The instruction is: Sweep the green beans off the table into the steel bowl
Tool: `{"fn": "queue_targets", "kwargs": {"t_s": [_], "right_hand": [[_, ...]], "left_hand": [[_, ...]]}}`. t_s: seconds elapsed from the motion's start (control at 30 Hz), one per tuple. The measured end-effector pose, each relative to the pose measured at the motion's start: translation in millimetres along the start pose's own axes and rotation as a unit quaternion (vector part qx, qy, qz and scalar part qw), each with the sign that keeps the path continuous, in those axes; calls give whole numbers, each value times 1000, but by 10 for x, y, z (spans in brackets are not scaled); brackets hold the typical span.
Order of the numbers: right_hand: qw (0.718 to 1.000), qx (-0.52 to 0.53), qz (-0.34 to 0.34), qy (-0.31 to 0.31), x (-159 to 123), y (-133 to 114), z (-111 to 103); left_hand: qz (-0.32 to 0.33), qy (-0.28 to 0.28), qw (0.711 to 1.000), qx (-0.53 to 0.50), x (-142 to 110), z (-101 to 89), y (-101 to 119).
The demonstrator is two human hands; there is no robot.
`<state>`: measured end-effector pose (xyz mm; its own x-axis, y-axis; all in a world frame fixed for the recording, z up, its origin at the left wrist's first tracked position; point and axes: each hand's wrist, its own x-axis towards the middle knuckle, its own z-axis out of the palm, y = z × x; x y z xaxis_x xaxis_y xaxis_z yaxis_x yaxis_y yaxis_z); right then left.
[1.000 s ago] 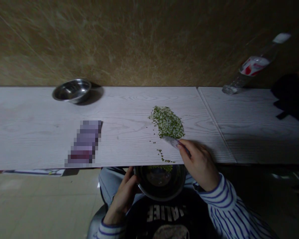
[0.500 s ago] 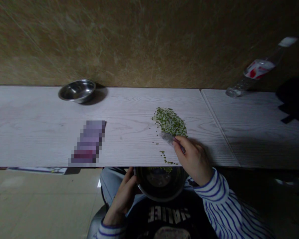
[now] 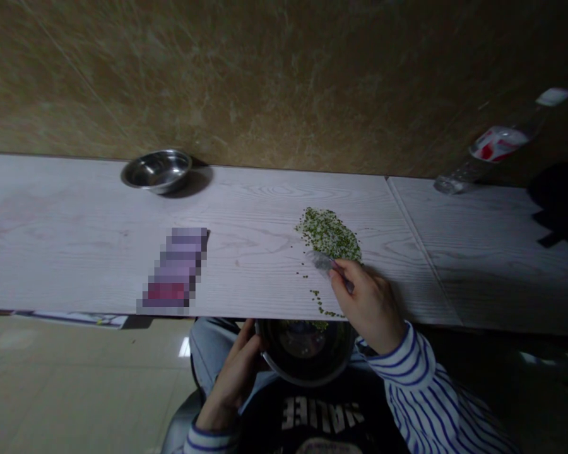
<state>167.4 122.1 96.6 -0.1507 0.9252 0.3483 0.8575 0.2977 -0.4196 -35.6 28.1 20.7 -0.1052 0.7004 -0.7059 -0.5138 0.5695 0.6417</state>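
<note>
On the white wood-grain table lies a heap of green beans mixed with white grains. My right hand is closed around the dark purplish handle of a small spoon-like tool. Its greyish head rests at the near left edge of the heap. A few loose green beans trail toward the table's front edge. Below that edge, over my lap, is a metal bowl with some green beans inside. My left hand grips this bowl by its left side; some fingers are hidden.
A small steel bowl sits at the back left by the wall. Nearer lies a blurred-out purple rectangular item. A clear plastic bottle with a white cap stands at the right, beside a dark object.
The view has shifted and tilted slightly. The spoon-like tool stays beside the heap, its head turned a little. My left hand keeps hold of the bowl.
</note>
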Motion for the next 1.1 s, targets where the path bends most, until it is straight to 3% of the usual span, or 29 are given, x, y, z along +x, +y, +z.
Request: {"fn": "queue_targets", "kwargs": {"t_s": [0.33, 0.67, 0.9, 1.1], "right_hand": [[1000, -4, 18, -9, -97, 47, 6], [998, -32, 47, -23, 156, -57, 109], [998, 0, 33, -44, 136, -96, 95], [996, 46, -8, -76, 467, -50, -1]], "left_hand": [[4, -11, 1000, 7, 4, -7, 5], [1, -1, 1000, -3, 14, -57, 5], [3, 10, 1000, -22, 13, -89, 6], [10, 6, 1000, -20, -2, -75, 57]]}}
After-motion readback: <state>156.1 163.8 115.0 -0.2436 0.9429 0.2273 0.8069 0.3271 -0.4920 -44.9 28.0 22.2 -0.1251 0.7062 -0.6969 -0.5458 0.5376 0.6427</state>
